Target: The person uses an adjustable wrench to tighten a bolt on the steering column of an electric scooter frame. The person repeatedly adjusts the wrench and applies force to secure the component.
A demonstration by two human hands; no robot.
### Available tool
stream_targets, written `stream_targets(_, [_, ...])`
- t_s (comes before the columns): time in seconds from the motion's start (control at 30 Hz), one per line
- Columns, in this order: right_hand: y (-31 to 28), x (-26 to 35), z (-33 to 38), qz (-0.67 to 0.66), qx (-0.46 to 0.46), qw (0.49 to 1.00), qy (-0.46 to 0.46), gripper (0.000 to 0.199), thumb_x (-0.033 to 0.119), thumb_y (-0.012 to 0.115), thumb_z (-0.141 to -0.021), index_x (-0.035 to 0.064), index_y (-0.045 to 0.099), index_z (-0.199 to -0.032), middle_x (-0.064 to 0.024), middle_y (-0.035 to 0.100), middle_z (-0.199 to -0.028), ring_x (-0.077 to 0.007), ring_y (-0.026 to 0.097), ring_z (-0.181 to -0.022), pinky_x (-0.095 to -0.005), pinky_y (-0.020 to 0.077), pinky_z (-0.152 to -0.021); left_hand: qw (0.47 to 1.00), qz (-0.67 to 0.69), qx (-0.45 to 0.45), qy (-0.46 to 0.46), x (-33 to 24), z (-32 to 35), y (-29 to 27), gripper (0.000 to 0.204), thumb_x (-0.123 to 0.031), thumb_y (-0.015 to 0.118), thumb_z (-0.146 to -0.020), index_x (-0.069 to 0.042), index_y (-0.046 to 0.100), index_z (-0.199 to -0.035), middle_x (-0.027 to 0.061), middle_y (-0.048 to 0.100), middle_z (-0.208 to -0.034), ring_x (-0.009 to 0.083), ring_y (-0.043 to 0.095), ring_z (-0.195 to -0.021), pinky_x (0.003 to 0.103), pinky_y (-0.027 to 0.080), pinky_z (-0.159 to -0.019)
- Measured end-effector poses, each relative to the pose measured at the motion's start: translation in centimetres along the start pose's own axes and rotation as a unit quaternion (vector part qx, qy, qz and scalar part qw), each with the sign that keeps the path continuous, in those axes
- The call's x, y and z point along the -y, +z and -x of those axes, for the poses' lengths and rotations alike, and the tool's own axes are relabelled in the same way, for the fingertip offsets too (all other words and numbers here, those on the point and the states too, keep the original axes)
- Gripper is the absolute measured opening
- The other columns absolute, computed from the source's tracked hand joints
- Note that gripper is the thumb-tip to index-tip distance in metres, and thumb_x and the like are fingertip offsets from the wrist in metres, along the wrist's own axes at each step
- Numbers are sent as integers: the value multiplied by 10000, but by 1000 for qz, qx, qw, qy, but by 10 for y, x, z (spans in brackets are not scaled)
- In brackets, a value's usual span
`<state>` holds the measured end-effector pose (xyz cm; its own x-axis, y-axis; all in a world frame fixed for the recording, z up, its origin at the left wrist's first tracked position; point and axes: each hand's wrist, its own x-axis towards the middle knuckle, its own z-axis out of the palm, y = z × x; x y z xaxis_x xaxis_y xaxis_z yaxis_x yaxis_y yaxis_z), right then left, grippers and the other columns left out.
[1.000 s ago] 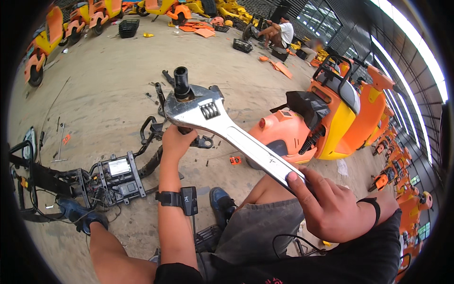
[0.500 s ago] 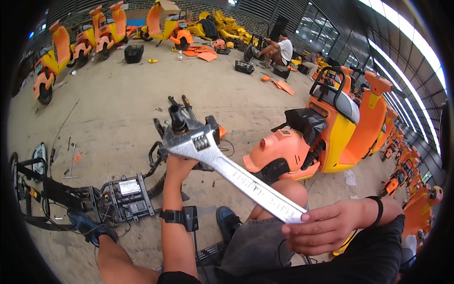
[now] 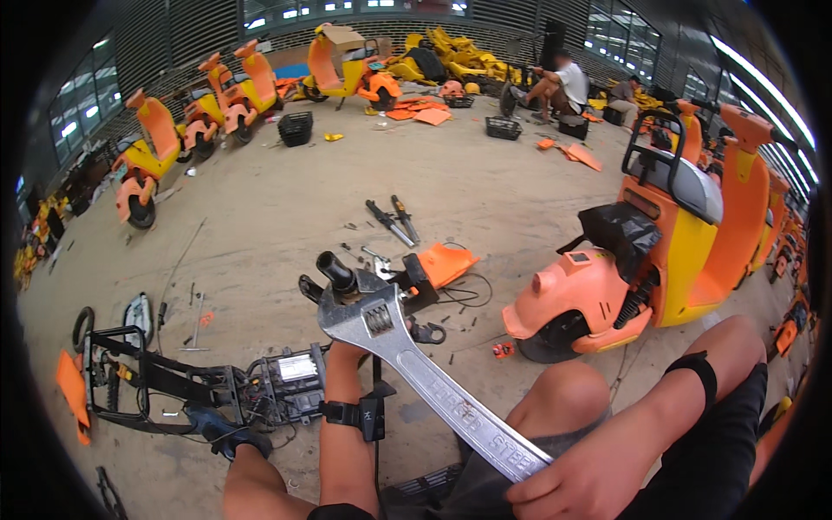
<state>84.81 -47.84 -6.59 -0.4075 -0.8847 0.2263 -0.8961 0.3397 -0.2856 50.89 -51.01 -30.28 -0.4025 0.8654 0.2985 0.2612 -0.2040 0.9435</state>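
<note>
The large adjustable wrench (image 3: pixel 407 364) now lies lower in the frame, its head near centre-left. The right hand (image 3: pixel 576 481) slips to the bottom edge, and the orange scooter (image 3: pixel 659 251) slides toward the right.

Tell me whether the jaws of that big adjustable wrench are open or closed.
Open. The wrench shows a clear gap between its jaws, set around a black handlebar stub. The right hand grips its handle; the left hand sits mostly hidden behind its head.
</note>
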Motion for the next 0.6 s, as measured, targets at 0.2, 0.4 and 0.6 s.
stream_targets(0.2, [-9,-8,2,-13,39,998,-38,109,205,603,-743,115,589,-684,-50,578,-757,-206,544,-743,-370,408,-683,981,-139,-118,63,18,2,3,494,-320,934,-613,-120,687,-991,7,680,-961,197,638,-919,403,524,-876])
stream_targets(0.4, [2,-11,6,-125,-30,992,-16,123,170,567,-765,75,527,-698,-94,525,-705,-259,512,-696,-371,392,-663,990,-34,-133,22,21,14,-1,538,-399,864,-640,-94,658,-1033,40,666,-966,230,632,-964,410,517,-886])
stream_targets(0.6, [3,-10,10,-153,-3,987,41,127,167,556,-767,65,514,-705,-84,510,-676,-252,500,-687,-358,389,-670,937,336,-93,-32,69,10,-18,534,-94,875,-670,-33,623,-1137,62,675,-1016,209,651,-1005,361,535,-892])
